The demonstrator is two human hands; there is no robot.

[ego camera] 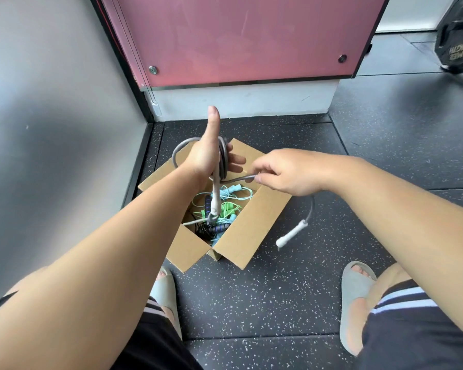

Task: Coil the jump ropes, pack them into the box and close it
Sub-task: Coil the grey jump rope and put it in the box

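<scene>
The grey rope (pixel 223 156) is looped around the left hand's (pixel 202 156) straightened fingers (pixel 237 158), thumb up. The right hand (pixel 286 170) pinches its free length just beside them, above the open box (pixel 251 222) holding other ropes (pixel 226 208).

Only one piece of lettering can be read. It is on the black weight plate (pixel 457 36) in the upper right corner of the frame. Two lines of pale raised capitals curve along the plate's lower rim and appear upside down from this view. The right edge of the frame cuts both lines off. The upper line ends in what looks like "...ENGTH", and the lower line in what looks like "...AMMER". The remaining letters lie outside the frame or are too blurred to make out.
</scene>
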